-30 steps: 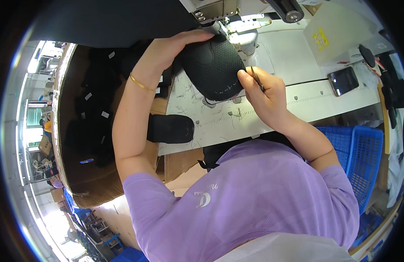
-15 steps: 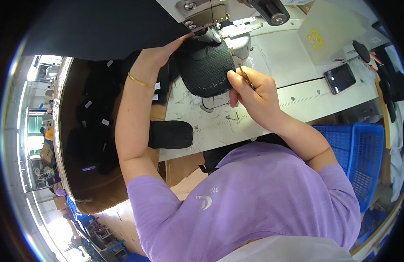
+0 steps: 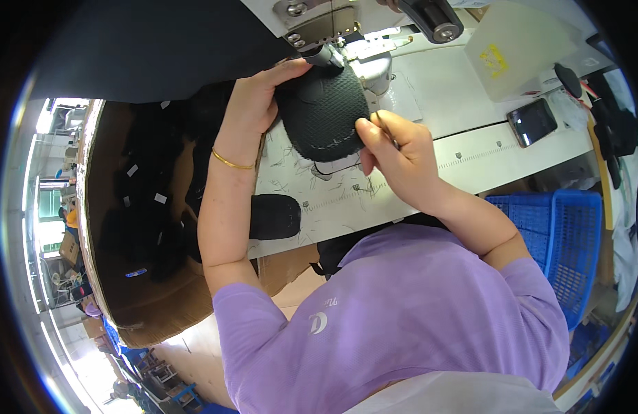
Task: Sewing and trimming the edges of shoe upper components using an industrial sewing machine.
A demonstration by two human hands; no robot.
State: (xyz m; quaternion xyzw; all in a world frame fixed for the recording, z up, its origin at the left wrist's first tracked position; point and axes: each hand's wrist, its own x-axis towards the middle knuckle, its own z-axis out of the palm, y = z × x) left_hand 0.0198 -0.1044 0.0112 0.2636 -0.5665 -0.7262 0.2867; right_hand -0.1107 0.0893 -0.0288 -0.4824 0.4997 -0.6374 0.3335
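Observation:
A black mesh-textured fabric piece (image 3: 322, 114) with a rounded end lies under the head of a sewing machine (image 3: 326, 31). My left hand (image 3: 264, 93) is closed on its left edge, the thumb on top near the presser foot and the other fingers mostly hidden. At the opposite edge, my right hand (image 3: 405, 152) pinches the fabric between thumb and fingers. A thin metal tool, seemingly tweezers (image 3: 383, 126), is tucked in that same hand. Another black rounded piece (image 3: 276, 217) rests on the table's near left edge, beside my left forearm.
Loose thread ends are scattered over the white table (image 3: 429, 183), which bears a printed ruler. A phone (image 3: 532, 123) lies at the right. Left stands a large cardboard box (image 3: 136, 324) with black pieces inside; a blue plastic basket (image 3: 574, 241) sits below the table at right.
My left hand has come right and its forearm stands more upright. The fabric piece has turned slightly and its near edge sits a little closer to me. The right hand has hardly moved.

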